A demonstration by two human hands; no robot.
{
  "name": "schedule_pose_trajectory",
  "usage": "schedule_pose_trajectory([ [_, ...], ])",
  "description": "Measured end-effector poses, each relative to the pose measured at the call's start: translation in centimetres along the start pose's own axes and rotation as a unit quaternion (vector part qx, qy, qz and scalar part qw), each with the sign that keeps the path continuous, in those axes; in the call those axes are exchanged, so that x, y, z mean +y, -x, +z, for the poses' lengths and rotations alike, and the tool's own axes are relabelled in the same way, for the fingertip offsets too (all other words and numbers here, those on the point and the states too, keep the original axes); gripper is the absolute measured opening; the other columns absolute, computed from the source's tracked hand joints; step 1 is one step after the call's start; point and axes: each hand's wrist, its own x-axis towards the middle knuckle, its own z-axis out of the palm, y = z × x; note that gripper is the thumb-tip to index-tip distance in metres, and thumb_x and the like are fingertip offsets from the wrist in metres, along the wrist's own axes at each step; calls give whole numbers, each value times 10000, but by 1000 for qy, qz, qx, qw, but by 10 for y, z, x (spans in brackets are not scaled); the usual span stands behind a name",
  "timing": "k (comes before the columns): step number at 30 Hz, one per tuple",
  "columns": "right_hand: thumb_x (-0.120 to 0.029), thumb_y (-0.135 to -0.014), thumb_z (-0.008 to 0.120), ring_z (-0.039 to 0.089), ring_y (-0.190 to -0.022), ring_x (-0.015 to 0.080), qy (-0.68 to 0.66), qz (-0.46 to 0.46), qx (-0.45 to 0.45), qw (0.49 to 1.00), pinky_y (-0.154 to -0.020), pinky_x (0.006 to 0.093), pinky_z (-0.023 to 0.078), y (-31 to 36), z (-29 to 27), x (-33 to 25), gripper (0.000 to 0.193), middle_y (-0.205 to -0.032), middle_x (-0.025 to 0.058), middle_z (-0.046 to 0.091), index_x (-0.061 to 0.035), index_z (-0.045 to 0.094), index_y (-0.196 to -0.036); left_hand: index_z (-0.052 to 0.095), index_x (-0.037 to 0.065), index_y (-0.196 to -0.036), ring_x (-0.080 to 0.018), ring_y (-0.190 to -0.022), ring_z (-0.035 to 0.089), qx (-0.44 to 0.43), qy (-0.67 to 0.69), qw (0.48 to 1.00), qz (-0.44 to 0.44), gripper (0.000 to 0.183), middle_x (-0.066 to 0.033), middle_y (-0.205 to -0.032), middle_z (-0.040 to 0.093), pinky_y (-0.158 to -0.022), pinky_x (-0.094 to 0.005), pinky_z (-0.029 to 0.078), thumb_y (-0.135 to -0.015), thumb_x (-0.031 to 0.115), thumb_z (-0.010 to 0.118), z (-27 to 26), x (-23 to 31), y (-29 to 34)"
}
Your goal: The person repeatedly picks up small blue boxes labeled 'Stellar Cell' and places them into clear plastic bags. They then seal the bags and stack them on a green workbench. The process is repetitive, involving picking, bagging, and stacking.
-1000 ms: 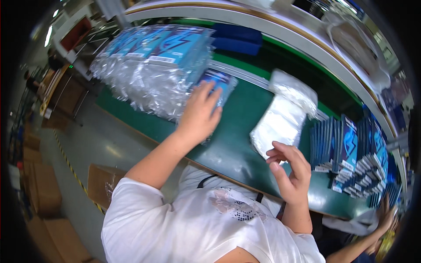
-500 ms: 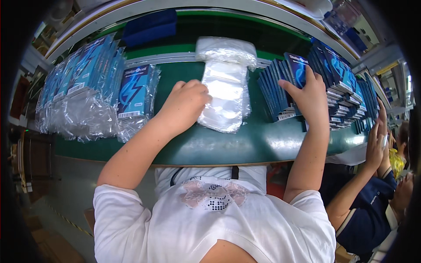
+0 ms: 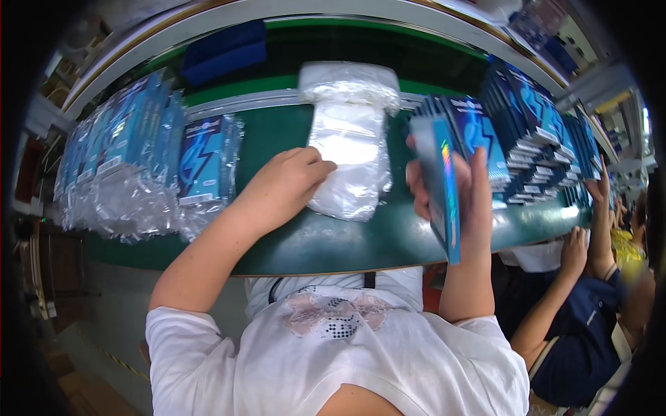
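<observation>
My right hand (image 3: 476,204) holds a slim blue box (image 3: 437,184) on edge above the table, its narrow side toward me; the box is smeared by motion. At the left edge of a stack of clear plastic bags (image 3: 350,149), my left hand (image 3: 288,180) has its fingers curled together, pinching at the top bag; the fingertips are partly hidden. To the left stand blue boxes in clear bags (image 3: 201,163), beside a longer row of bagged boxes (image 3: 121,149). Unbagged blue boxes (image 3: 475,139) lean in a row behind my right hand.
Taller stacks of blue boxes (image 3: 531,132) fill the right side of the green table (image 3: 333,253). A dark blue bin (image 3: 225,52) sits at the back left. Close by on the right is a co-worker (image 3: 579,347), hands raised near the boxes.
My right hand has taken a box from the row on the right and brought it nearer, turning it on edge. My left hand stays at the bags. The view has shifted slightly.
</observation>
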Motion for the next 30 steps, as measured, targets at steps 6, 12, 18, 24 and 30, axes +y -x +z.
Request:
schedule_pose_trajectory([
  [6, -144, -833, 616, 633, -831, 187, -54, 108, -51, 991, -704, 271, 527, 7, -5, 47, 515, -1004, 147, 613, 93, 420, -1246, 569, 22, -981, -347, -814, 603, 26, 15, 999, -38, 191, -162, -832, 610, -701, -420, 484, -795, 47, 540, 6, -3, 1],
  [12, -168, -719, 699, 643, -928, 187, -27, 152, -66, 986, -827, 258, 511, -3, 18, 60, 786, -1130, 170, 590, 130, 309, -1333, 617, 42, -874, -302, -840, 591, 118, 66, 990, -32, 89, -115, -856, 594, -747, -386, 478, -827, 105, 575, 7, 2, -2],
  [18, -77, -821, 611, 664, -852, 173, -39, 103, -24, 994, -762, 252, 540, -12, 19, 62, 564, -1048, 156, 623, 121, 365, -1289, 633, 43, -864, -254, -818, 557, 141, 168, 974, -51, 97, -95, -857, 543, -735, -325, 458, -772, 72, 646, 2, 2, -1],
  [24, -29, -805, 624, 627, -922, 178, 56, 110, -30, 992, -822, 289, 506, -7, 2, 56, 518, -1087, 170, 605, 103, 419, -1262, 627, 9, -853, -97, -724, 600, 85, 459, 832, -301, 102, -41, -755, 625, -662, -249, 483, -787, 82, 651, -10, 5, -4],
  [30, 0, -822, 610, 596, -949, 160, 103, 40, 51, 993, -838, 276, 476, -11, -5, 59, 477, -1115, 151, 589, 94, 439, -1257, 616, -1, -797, -201, -678, 617, 150, 228, 951, -149, 106, -132, -738, 606, -620, -291, 480, -696, 32, 611, -2, -1, -3],
])
